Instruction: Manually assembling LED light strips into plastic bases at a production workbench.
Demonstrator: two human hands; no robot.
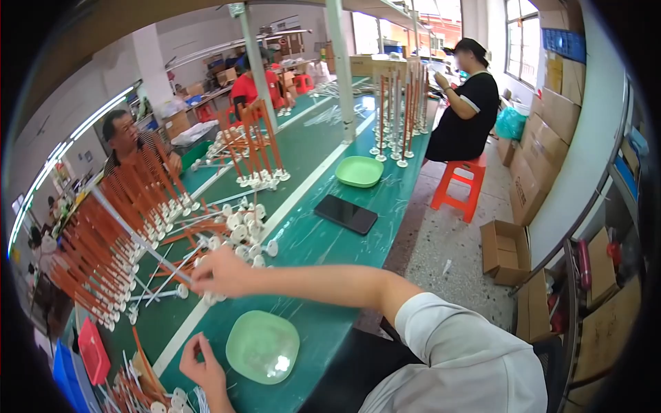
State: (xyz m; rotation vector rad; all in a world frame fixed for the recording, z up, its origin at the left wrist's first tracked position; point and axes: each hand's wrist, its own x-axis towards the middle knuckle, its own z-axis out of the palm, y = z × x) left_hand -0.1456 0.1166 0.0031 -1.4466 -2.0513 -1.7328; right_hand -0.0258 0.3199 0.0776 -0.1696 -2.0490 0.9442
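My right hand (226, 272) reaches across the table, closed on a long pale grey rod (141, 239) that slants up and away to the left. Under and beyond that hand lies a heap of rods with round white ends (241, 227). Closer to me, my left hand (203, 365) is beside a green dish (263, 347); its fingers are loosely bent, with a gap between thumb and forefinger and nothing seen between them. Rows of orange-brown rods (103, 255) stand upright on white round bases to the left.
A black phone (345, 214) and another green dish (359, 172) lie farther along the green table (303, 244). A red tray (93, 351) and blue bin (69, 375) are at lower left. Co-workers sit across and farther along. Cartons (506, 251) stand on the floor at right.
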